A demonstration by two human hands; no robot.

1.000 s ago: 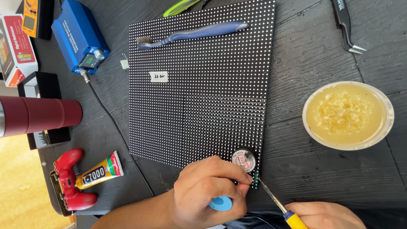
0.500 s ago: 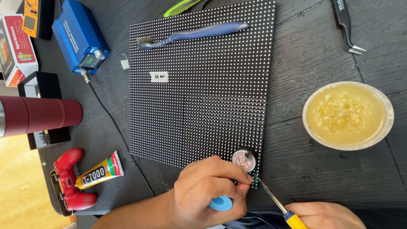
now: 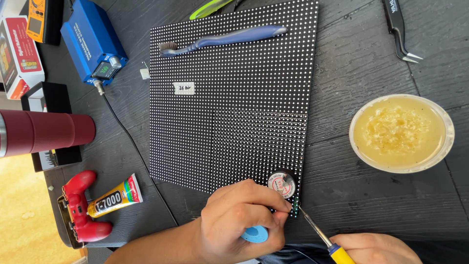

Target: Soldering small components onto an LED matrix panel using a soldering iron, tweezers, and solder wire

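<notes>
Black dotted LED panel point(image 3: 229, 98) lying flat on tabletop point(image 3: 371, 58); left hand point(image 3: 239, 220), fingers curled on blue spool point(image 3: 255, 234), is steadying the panel's near corner while right hand point(image 3: 376, 249), fingers wrapped round yellow-handled soldering iron point(image 3: 322, 234), is touching tip there. Soldering step; next likely needs steady tip.

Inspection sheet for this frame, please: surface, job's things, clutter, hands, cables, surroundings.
Surface: dark wooden table.
Job's things: black dotted panel lies flat; soldering iron tip at its near corner, beside a small round spool.
Clutter: toothbrush on the panel; tweezers, bowl of yellowish paste, glue tube, red controller, maroon flask.
Hands: left hand holds a blue round thing; right hand grips the iron.
Cables: black cord from the blue box.
Surroundings: nothing seen.
</notes>
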